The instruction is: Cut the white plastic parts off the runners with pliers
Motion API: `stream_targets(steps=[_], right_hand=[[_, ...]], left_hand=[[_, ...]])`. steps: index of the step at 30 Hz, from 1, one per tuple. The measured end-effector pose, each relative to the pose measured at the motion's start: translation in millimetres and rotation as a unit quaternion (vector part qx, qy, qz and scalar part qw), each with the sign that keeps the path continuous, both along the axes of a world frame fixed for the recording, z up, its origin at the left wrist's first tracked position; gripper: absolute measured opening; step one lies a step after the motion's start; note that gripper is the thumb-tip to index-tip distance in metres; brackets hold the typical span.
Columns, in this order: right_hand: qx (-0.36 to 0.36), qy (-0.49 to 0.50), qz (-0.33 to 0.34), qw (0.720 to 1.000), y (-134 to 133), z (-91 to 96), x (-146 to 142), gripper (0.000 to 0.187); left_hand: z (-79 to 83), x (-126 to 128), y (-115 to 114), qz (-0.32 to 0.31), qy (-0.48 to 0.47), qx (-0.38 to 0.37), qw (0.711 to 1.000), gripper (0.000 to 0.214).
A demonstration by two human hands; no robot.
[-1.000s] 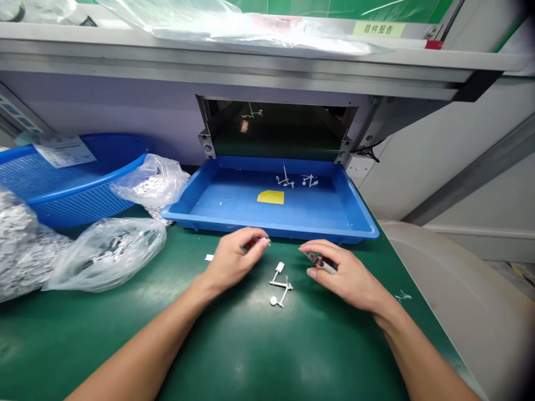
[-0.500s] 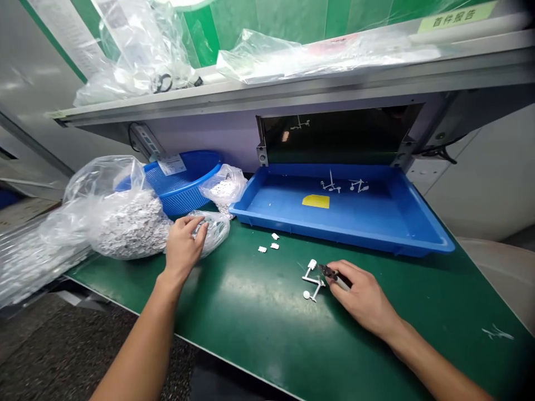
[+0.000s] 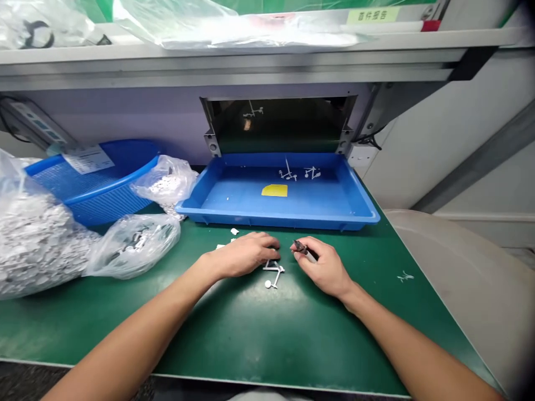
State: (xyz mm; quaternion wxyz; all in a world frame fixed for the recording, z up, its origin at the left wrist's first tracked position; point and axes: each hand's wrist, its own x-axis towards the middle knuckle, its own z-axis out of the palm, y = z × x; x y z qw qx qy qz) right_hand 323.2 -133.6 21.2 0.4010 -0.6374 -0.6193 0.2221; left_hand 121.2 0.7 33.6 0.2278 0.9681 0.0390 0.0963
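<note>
On the green counter (image 3: 251, 334), just before the blue tray (image 3: 284, 221): left hand (image 3: 246, 256) is covering one end of the white sprue (image 3: 273, 274), grip untellable; right hand (image 3: 324, 268) is clasping small nippers (image 3: 301, 248) shut-fisted, apparently trimming, needing blades set on a runner.

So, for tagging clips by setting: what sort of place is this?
Probably a plastic-parts factory bench: green work mat, shallow blue plastic tray below a machine opening, clear bags of small white pieces.

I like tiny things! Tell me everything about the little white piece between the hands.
The little white piece looks like thin plastic: slim sticks joined crosswise, a round knob at the near end. It lies flat on the green table. The left hand covers its far end; the right hand is beside it, apart.
</note>
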Motion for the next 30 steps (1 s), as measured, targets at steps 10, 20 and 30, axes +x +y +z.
stream_targets(steps=[10, 20, 30], right_hand=[[-0.026, -0.036, -0.102, 0.994, 1.7, 4.5, 8.9, 0.029], [-0.014, -0.158, -0.016, 0.987, -4.7, -3.0, -0.3, 0.027], [0.009, -0.22, -0.006, 0.976, -6.2, -4.6, 0.8, 0.028]], left_hand=[[-24.5, 10.1, -30.9, 0.256, -0.171, -0.284, 0.908, 0.022], [-29.4, 11.6, -47.6, 0.291, -0.225, -0.315, 0.875, 0.026], [-27.6, 12.1, -49.1, 0.225, -0.225, -0.241, 0.917, 0.023]])
